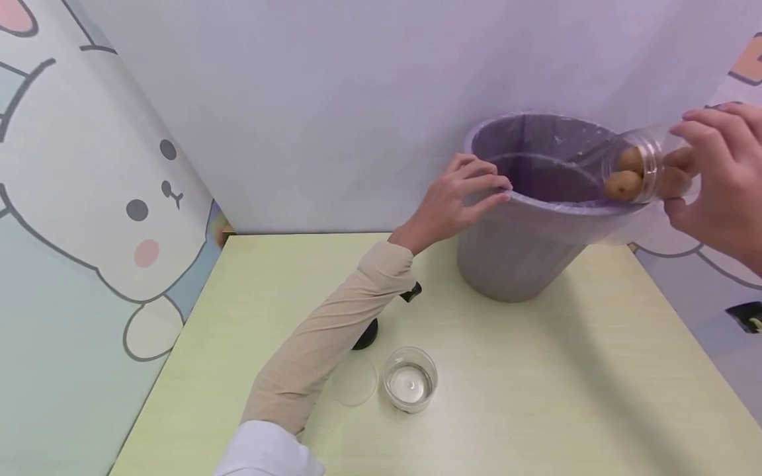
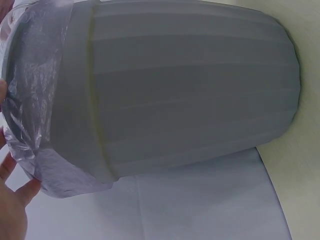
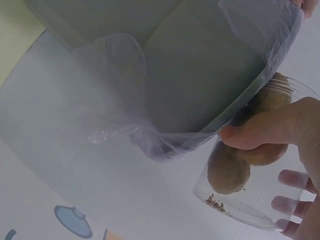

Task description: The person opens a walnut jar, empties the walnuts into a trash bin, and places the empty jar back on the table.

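My left hand (image 1: 455,198) holds the near-left rim of a grey trash bin (image 1: 512,258), which is lined with a thin clear plastic bag (image 2: 37,75). In the left wrist view its thumb lies against the bag outside the rim. My right hand (image 1: 729,172) grips a clear jar (image 3: 270,200) on its side, the threaded mouth at the bin's right rim. Several brown round lumps (image 1: 624,186), of a kind I cannot tell, are inside the jar. Brown crumbs (image 3: 216,202) lie near the jar's base.
A clear round container (image 1: 411,380) stands on the pale table (image 1: 506,410) beside a thin clear disc (image 1: 354,380). A black round object (image 1: 366,334) is partly hidden by my left sleeve. Walls with cartoon drawings (image 1: 137,211) border the table.
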Demonstrator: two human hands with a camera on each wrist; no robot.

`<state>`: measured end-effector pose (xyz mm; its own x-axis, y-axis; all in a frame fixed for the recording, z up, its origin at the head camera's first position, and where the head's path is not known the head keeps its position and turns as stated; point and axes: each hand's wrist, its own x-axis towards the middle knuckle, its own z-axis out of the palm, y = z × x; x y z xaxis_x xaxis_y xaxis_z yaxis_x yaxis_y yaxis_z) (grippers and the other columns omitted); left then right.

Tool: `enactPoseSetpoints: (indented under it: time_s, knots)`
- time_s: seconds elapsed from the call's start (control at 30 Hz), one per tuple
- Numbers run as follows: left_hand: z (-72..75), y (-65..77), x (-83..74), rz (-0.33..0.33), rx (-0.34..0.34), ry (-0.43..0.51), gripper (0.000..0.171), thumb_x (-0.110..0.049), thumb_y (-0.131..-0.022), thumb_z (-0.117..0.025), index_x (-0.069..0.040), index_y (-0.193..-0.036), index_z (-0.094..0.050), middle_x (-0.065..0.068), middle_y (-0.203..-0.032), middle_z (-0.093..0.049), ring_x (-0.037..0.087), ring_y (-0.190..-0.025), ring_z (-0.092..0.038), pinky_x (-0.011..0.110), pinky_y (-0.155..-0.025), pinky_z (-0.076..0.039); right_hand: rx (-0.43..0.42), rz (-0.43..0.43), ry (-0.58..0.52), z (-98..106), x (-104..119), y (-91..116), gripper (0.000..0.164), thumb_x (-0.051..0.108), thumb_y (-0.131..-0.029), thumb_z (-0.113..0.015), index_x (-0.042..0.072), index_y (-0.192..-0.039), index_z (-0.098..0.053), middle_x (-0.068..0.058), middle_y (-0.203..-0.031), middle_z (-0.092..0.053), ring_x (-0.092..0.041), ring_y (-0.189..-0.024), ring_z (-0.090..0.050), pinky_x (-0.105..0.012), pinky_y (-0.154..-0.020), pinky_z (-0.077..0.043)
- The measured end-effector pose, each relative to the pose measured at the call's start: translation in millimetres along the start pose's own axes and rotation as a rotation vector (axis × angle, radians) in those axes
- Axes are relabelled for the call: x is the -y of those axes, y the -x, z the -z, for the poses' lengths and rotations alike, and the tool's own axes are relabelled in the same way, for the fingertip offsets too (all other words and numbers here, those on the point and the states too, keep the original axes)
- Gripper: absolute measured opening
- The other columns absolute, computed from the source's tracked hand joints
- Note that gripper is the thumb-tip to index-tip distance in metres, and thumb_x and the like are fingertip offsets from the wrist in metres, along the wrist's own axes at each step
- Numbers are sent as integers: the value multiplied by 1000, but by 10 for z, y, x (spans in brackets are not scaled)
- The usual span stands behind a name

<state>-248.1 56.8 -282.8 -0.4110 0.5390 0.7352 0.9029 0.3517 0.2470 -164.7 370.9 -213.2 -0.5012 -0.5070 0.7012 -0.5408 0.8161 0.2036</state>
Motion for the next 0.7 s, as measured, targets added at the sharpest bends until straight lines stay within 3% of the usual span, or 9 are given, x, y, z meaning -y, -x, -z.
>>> enactPoseSetpoints:
  time_s: [0.1,0.23,0.43,0.7]
  knots:
    - [5,2,-5,0,-3,1,20,-30,-88,-68,-17,-103,-74,-1,-105,-63,18,-112,-43,21,-94,-36,-24,-17,2,-12,11,-1,82,-12,-49,-68,-9,-127,-42,-29,-135,-42,-43,-131,-32,-45,-111,-20]
    - [11,3,-7,2,-1,1,21,-30,-88,-68,-17,-103,-74,-1,-105,-63,18,-112,-42,21,-93,-36,-33,-60,-13,-24,28,4,88,-16,-43,-71,-8,-126,-42,-28,-135,-42,-41,-132,-31,-45,-112,-19]
    - [11,4,5,2,3,-1,21,-30,-88,-68,-16,-104,-74,-1,-106,-63,18,-112,-43,22,-95,-35,-1,-48,8,-5,27,4,88,-17,-47,-71,-9,-128,-39,-30,-137,-38,-43,-133,-28,-46,-112,-17]
    - [17,13,19,3,1,-3,21,-30,-89,-67,-16,-104,-74,-1,-106,-63,18,-112,-43,22,-95,-35,-72,30,5,-52,13,-41,78,-14,-52,-65,-9,-127,-43,-30,-134,-42,-45,-130,-32,-46,-111,-19]
